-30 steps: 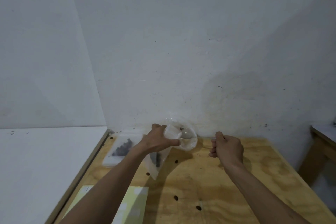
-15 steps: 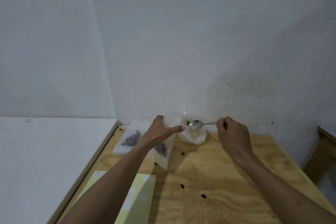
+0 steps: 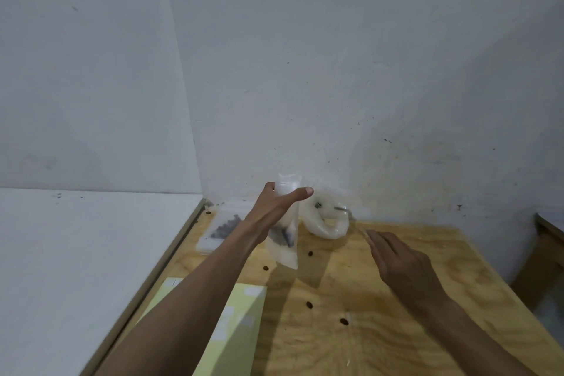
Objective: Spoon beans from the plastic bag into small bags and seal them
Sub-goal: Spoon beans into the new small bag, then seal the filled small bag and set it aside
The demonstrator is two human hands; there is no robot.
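My left hand [image 3: 274, 207] grips a small clear bag [image 3: 285, 244] near its top and holds it upright above the wooden table [image 3: 396, 330]; dark beans sit in its lower half. Just right of it the larger plastic bag [image 3: 328, 224] slumps against the wall, with the spoon [image 3: 339, 208] left lying in its mouth. My right hand [image 3: 399, 259] is blurred, fingers stretched out, over the table to the right of the plastic bag and holding nothing.
Filled small bags [image 3: 222, 227] lie flat at the table's back left corner. A pale yellow sheet [image 3: 232, 320] lies under my left forearm. Loose beans [image 3: 309, 304] dot the tabletop. A white surface [image 3: 76, 253] adjoins the left side; wooden furniture [image 3: 549, 241] stands on the right.
My right hand has let go of the spoon, which now rests in the plastic bag, and has drawn back to the right. My left hand raised the small bag upright.
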